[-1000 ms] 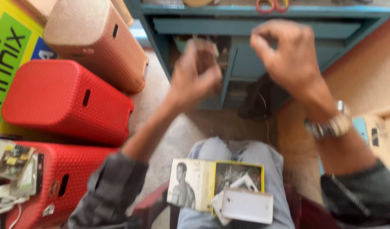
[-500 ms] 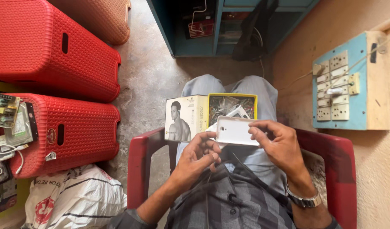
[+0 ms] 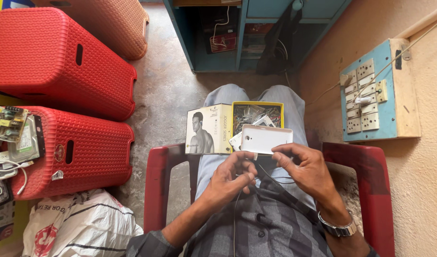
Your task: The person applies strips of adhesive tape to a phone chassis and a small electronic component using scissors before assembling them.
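Note:
I sit in a red plastic chair (image 3: 157,190) with an open yellow-rimmed box (image 3: 257,114) of small parts on my lap, its printed lid (image 3: 208,129) folded out to the left. A white phone shell (image 3: 267,138) lies across the box's near edge. My right hand (image 3: 305,169), with a metal watch on the wrist, pinches the shell's near edge between thumb and forefinger. My left hand (image 3: 229,182) is curled just below the shell, its fingertips closed on a thin dark wire (image 3: 235,209) that runs down over my checked shirt.
Two red plastic stools (image 3: 61,62) stand at the left, the nearer one carrying circuit boards (image 3: 9,124) and white cables. A plastic bag (image 3: 80,226) lies on the floor. A blue cabinet (image 3: 242,33) is ahead, and a switchboard (image 3: 370,95) is on the right wall.
A second ago both hands were raised toward the blue cabinet. They have come down to my lap, the right one took hold of the white shell, and both now sit slightly nearer my body.

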